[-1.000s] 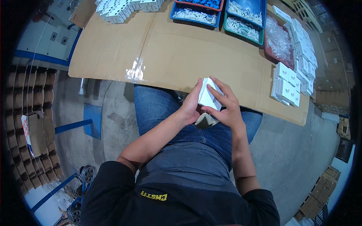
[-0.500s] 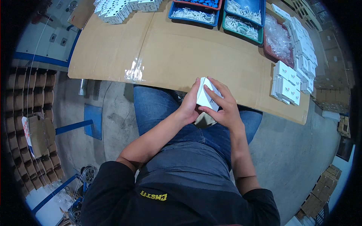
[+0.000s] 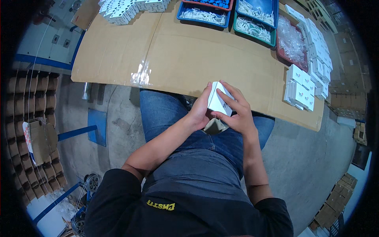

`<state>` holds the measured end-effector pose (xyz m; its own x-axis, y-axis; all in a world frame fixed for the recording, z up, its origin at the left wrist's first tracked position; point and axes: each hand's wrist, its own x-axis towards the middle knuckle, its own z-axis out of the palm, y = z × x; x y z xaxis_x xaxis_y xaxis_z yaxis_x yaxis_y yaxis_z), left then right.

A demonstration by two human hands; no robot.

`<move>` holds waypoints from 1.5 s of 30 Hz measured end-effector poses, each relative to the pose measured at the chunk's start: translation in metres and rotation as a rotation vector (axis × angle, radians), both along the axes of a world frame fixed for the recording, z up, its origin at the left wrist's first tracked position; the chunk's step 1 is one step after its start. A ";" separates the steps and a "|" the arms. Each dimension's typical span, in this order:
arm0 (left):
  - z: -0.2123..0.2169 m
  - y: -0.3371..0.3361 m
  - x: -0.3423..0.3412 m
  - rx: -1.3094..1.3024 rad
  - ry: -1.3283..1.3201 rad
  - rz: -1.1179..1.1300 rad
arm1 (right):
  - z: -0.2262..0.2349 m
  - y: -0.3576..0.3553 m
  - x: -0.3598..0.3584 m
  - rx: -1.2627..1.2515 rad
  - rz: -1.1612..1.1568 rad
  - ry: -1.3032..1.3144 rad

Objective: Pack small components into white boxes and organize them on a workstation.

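Smooth, sharp-edged white box [image 3: 214, 101] right of and slightly above the frame's centre, by the near edge of flat brown cardboard [image 3: 189, 59]. Crinkled clear plastic [image 3: 292, 39] heaped in a red tray [image 3: 292, 65], upper right; slim white pieces [image 3: 203, 15] at upper centre. Broad stretch of cardboard below. Left hand [image 3: 200, 110] cupped along the box's left side, right hand [image 3: 241, 114] angled across its right, both with fingers wrapped around it.

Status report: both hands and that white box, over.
Left hand and right hand gripping white box. Box held near table. Nothing visibly blocking it.
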<state>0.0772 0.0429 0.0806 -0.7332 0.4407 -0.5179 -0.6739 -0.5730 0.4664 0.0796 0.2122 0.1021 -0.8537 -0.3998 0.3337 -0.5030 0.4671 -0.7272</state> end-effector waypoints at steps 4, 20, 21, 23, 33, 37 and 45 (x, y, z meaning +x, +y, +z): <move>0.006 -0.001 0.000 -0.034 -0.010 -0.002 | -0.001 -0.001 0.001 -0.007 -0.011 -0.004; -0.011 -0.004 0.001 -0.090 -0.017 -0.041 | -0.012 0.000 -0.002 -0.027 0.053 -0.161; -0.012 -0.004 0.001 -0.091 -0.009 -0.044 | -0.011 0.000 -0.003 -0.021 0.063 -0.182; -0.015 -0.004 0.001 -0.093 -0.002 -0.048 | -0.011 0.000 -0.004 -0.016 0.073 -0.203; -0.009 -0.004 0.004 -0.160 -0.045 -0.041 | -0.024 -0.001 -0.005 -0.101 0.082 -0.352; -0.017 -0.006 0.004 -0.158 -0.023 -0.064 | -0.023 0.000 -0.007 -0.087 0.093 -0.362; -0.014 -0.008 -0.003 -0.001 -0.066 -0.055 | -0.019 0.001 -0.012 -0.130 0.053 -0.431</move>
<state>0.0741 0.0352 0.0665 -0.6718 0.4792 -0.5648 -0.7339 -0.5339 0.4199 0.0678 0.2132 0.0832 -0.9054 -0.4246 0.0024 -0.1619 0.3400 -0.9264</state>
